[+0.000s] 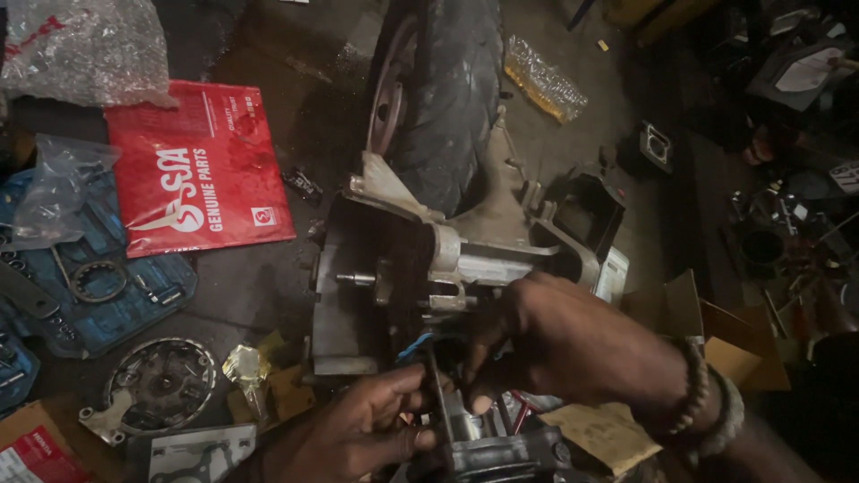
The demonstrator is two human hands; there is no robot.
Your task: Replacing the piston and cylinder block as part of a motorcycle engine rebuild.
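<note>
Low in the frame's centre, the left hand [358, 429] pinches a thin dark rod [438, 394] whose long axis runs almost straight up toward the engine casing [376, 268]; the right hand [555, 344] comes in from the right, fingers curled on the rod's top, nearer the casing

Both hands low in view: left hand [358, 429] gripping a metal cylinder part [488, 447], right hand [555, 344] reaching into the grey engine casing [403, 268]. Behind, a black tyre [447, 98]. On the floor, a red packet [197, 165], a clutch plate [161, 385], blue tool tray [107, 295].
</note>
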